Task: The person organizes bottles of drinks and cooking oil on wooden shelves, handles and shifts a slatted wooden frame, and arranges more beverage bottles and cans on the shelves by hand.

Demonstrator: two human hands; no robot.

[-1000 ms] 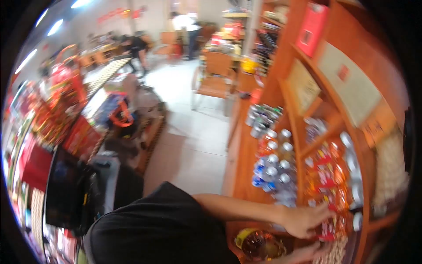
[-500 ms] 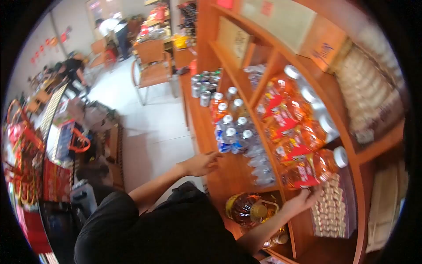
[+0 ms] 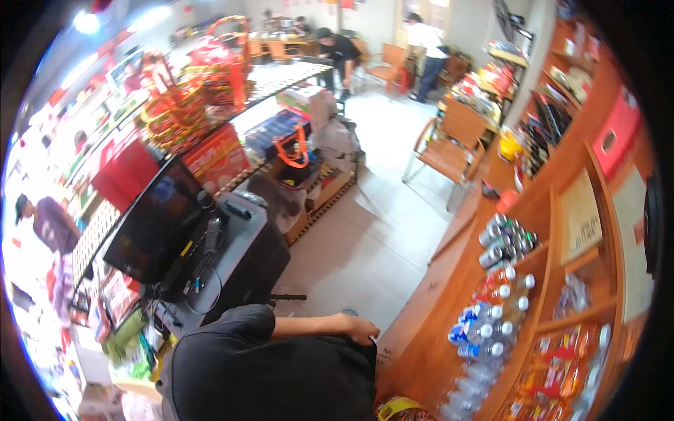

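My left hand (image 3: 361,328) hangs in front of my body, at the near edge of the wooden shelf counter (image 3: 414,351). Its fingers point down and are partly hidden, so its grip is unclear. My right hand is out of view. To the right of the left hand, clear bottles with white caps (image 3: 496,330) stand in rows, with orange drink bottles (image 3: 491,289) behind them. Farther back are silver cans (image 3: 495,256). Bottles of orange drink with red labels (image 3: 554,375) fill a compartment at lower right. Part of a large bottle with a yellow top (image 3: 400,407) shows at the bottom edge.
A monitor (image 3: 154,221) and a dark cabinet (image 3: 246,256) stand on my left, near red gift baskets (image 3: 175,112). A wooden chair (image 3: 449,140) is ahead on the tiled floor (image 3: 351,245). Several people are farther off, one in a white shirt (image 3: 425,42).
My view has swung left and up, showing more of the room. The right hand, earlier touching a red-labelled bottle on the shelf, has left the view. My left hand is nearer my body.
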